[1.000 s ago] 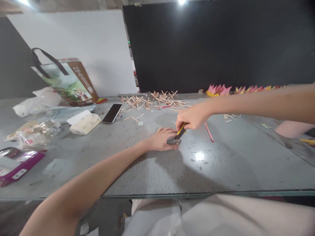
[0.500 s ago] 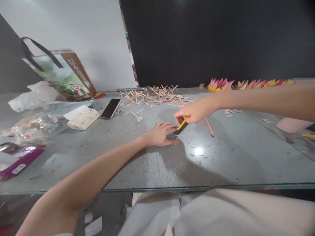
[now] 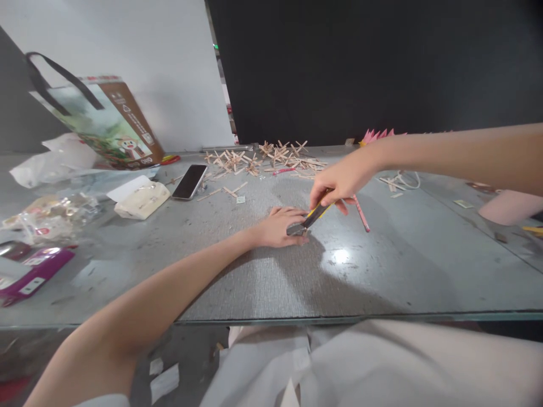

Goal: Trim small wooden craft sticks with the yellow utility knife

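In the head view my right hand [image 3: 339, 183] comes in from the right, its fingers closed round the black-and-yellow handles of a pair of pliers [image 3: 313, 217]. The dark metal jaws point left and down, at the fingers of my left hand [image 3: 280, 229]. That hand rests low on the tabletop, its fingers bent and its thumb below the jaws. A tiny pale piece shows by the jaws at its fingertips, too small to name. Just right of the pliers lies a pink pencil-like stick [image 3: 362, 213], partly behind my right fingers.
Wooden stick crosses [image 3: 280, 155] are heaped along the back of the grey table [image 3: 237, 282]. A phone [image 3: 190, 182], a tissue pack [image 3: 142, 200], a carrier bag [image 3: 114, 124] and a purple box [image 3: 40, 271] stand left. Pink paper petals [image 3: 377, 135] show behind my right arm.
My right hand has shifted slightly and changed its hold on the handles, with more fingers showing on the right. The pliers' jaws stay by my left hand. The whole view has tilted slightly.
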The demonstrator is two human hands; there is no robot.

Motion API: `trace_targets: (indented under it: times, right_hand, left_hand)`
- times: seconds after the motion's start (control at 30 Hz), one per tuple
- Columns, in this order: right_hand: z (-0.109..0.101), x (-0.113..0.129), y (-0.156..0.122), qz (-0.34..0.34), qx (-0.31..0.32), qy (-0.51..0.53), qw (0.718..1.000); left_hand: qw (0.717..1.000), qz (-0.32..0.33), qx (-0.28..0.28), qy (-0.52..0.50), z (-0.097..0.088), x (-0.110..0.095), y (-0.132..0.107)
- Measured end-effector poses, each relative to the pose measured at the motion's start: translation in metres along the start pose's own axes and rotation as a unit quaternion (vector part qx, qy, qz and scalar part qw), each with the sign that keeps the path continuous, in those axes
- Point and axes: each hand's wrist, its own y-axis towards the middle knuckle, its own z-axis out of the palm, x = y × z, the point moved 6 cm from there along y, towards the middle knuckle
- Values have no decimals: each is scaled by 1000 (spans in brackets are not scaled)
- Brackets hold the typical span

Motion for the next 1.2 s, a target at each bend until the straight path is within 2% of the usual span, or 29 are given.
trace_targets:
  times: [0.1,0.23,0.43,0.53,0.73,0.87,1.07,1.13,1.2]
  right_hand:
    - [-2,5,-2,-12,-4,10,1000]
    - [-6,8,2,-23,-49,26,998]
    - [-2,8,4,-41,-176,-6,983]
    - [6,10,-1,-46,-215,-6,976]
    - [10,13,-13,-34,-331,-41,942]
    - [13,8,-12,-13,-316,-10,949]
    - [10,14,-6,-69,-355,-11,932]
    - [9,10,-2,-92,-356,30,929]
    - [8,2,3,-113,-329,94,933]
  left_hand:
    - [1000,-2,-2,-4,0,1,-1]
    - [1000,-9,-12,-8,1,3,-2]
    - [1000,-4,-24,1,4,6,-2]
    - [1000,0,-19,1,2,4,-1]
    - [1000,3,-7,7,0,0,-1]
    - [1000,-1,-12,11,2,3,-1]
    - [1000,-9,-4,14,5,8,-1]
    - [1000,-12,-5,12,5,9,-1]
    - [1000,-16,-5,13,5,9,0]
